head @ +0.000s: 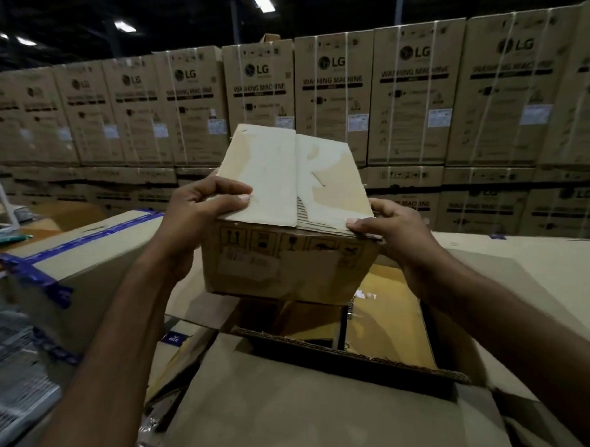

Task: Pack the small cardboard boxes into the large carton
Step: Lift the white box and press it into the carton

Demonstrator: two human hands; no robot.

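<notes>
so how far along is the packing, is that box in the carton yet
Not yet. Looks done: the large carton is open, with what seem to be packed boxes inside. In hand: the left hand and right hand grip a small cardboard box by its top edges, held above the opening. Left: lower it in; whether more boxes wait cannot be seen.

A warehouse: stacked washing-machine cartons (333, 100) line the back under ceiling strip lights (262, 0)

Matt, scuffed corrugated cardboard box (290, 257); torn paper facing on top.
</notes>
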